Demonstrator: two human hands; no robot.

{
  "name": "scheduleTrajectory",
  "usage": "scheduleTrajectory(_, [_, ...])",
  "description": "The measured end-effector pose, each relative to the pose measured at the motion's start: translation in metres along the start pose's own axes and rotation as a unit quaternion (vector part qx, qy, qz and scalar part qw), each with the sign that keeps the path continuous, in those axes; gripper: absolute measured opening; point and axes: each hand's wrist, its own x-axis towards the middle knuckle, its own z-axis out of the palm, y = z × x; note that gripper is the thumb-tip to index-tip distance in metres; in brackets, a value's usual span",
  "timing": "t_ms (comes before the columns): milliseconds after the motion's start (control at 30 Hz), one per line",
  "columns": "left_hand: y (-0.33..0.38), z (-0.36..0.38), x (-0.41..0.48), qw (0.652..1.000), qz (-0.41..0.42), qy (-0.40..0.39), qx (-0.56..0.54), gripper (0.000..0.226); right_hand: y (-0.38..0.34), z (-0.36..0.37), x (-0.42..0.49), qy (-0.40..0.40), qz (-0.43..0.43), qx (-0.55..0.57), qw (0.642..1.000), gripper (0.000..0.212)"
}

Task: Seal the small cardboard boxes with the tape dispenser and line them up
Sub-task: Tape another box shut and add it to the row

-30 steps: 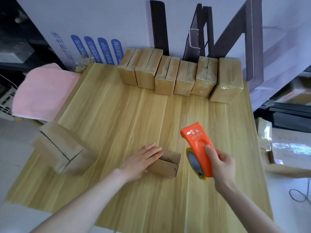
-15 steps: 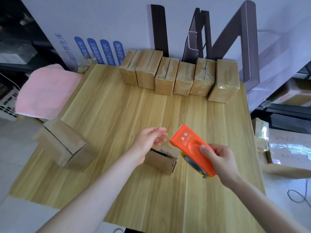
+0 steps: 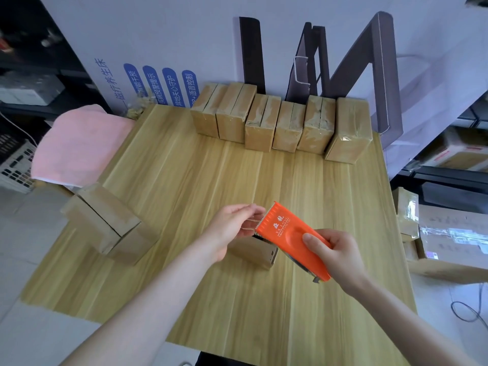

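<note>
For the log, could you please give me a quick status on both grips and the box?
Right grip holds tape dispenser. Left grip pinches tape end. Small box lies beneath.

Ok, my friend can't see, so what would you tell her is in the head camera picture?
A person's right hand holds an orange tape dispenser while the left hand pinches the tape end at its toothed edge, above a small cardboard box on a wooden table. Six taped boxes stand in a row at the far edge.
</note>
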Motion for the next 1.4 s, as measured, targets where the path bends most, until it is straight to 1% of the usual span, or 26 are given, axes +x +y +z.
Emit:
scheduleTrajectory(67, [-0.002, 0.000, -0.001, 0.999, -0.039, -0.015, 0.006, 0.030, -0.001, 0.001, -0.003, -0.009, 0.001, 0.002, 1.000, 0.023])
scheduleTrajectory(133, [-0.005, 0.002, -0.003, 0.995, -0.081, -0.057, -0.001, 0.030, -0.001, 0.002, -0.005, -0.018, -0.002, 0.006, 1.000, 0.021])
scheduleTrajectory(200, [-0.006, 0.004, -0.004, 0.990, -0.104, -0.095, -0.022, 0.024, 0.000, 0.002, -0.007, -0.024, -0.007, 0.006, 1.000, 0.021])
scheduleTrajectory(267, [-0.007, 0.005, -0.005, 0.989, -0.108, -0.097, -0.039, 0.015, 0.000, 0.003, -0.009, -0.022, -0.007, 0.005, 1.000, 0.020])
scheduleTrajectory(367, [-0.008, 0.003, -0.005, 0.993, -0.092, -0.056, -0.044, 0.005, 0.000, 0.003, -0.011, -0.016, -0.002, 0.003, 1.000, 0.019])
scheduleTrajectory(467, [-0.009, 0.000, -0.004, 0.996, -0.077, -0.016, -0.033, 0.003, 0.001, 0.004, -0.013, -0.012, -0.002, -0.001, 1.000, 0.021])
scheduleTrajectory(600, [-0.005, -0.005, 0.000, 0.997, -0.064, 0.032, -0.027, 0.009, -0.002, 0.007, -0.015, -0.026, -0.008, -0.015, 1.000, 0.019])
scheduleTrajectory(700, [0.000, -0.009, 0.004, 0.997, -0.037, 0.066, -0.006, 0.009, -0.006, 0.011, -0.013, -0.029, -0.007, -0.032, 0.999, 0.018])
scheduleTrajectory(800, [0.005, -0.013, 0.009, 0.995, -0.006, 0.102, 0.005, 0.014, -0.014, 0.016, -0.008, -0.031, -0.013, -0.057, 0.998, 0.022])
scheduleTrajectory(900, [0.007, -0.023, 0.017, 0.991, 0.000, 0.121, 0.050, 0.015, -0.018, 0.014, -0.003, -0.030, -0.013, -0.083, 0.996, 0.026])
scheduleTrajectory(1000, [0.008, -0.056, 0.030, 0.978, -0.002, 0.199, 0.068, 0.024, -0.009, -0.010, -0.003, -0.001, -0.003, -0.127, 0.992, 0.026])
scheduleTrajectory(1067, [0.006, -0.084, 0.037, 0.967, -0.017, 0.243, 0.073, 0.021, 0.001, -0.035, -0.007, 0.015, 0.015, -0.166, 0.986, 0.024])
scheduleTrajectory(1133, [-0.003, -0.101, 0.043, 0.963, -0.026, 0.258, 0.072, 0.018, 0.009, -0.055, -0.011, 0.021, 0.042, -0.195, 0.980, 0.021])
scheduleTrajectory(1233, [-0.024, -0.101, 0.051, 0.961, -0.029, 0.259, 0.093, 0.013, 0.018, -0.063, -0.011, 0.018, 0.071, -0.246, 0.966, 0.019])
scheduleTrajectory(1333, [-0.040, -0.094, 0.060, 0.958, -0.023, 0.267, 0.102, 0.003, 0.025, -0.058, -0.008, 0.013, 0.093, -0.295, 0.951, 0.025])
scheduleTrajectory(1400, [-0.046, -0.091, 0.067, 0.957, -0.019, 0.272, 0.100, 0.002, 0.028, -0.057, -0.005, 0.012, 0.103, -0.321, 0.941, 0.028])
